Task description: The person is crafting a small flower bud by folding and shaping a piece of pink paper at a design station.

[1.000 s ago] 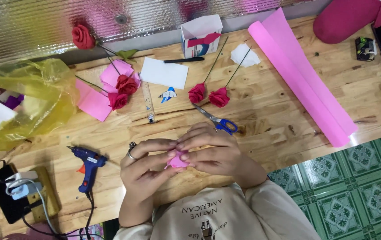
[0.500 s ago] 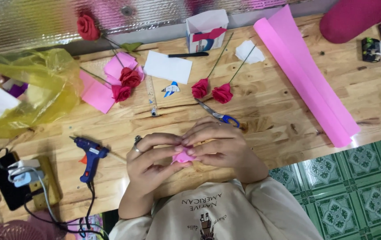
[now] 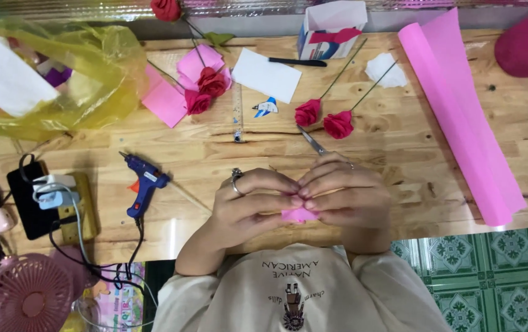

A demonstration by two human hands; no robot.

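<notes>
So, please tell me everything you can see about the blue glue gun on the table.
The glue gun is blue plastic with an orange trigger and a thin nozzle pointing to the upper left. It lies flat on its side on the wooden table, left of the left hand, and no hand touches it. A black cord runs from its handle down over the table edge. Whether it is switched on cannot be told.
</notes>
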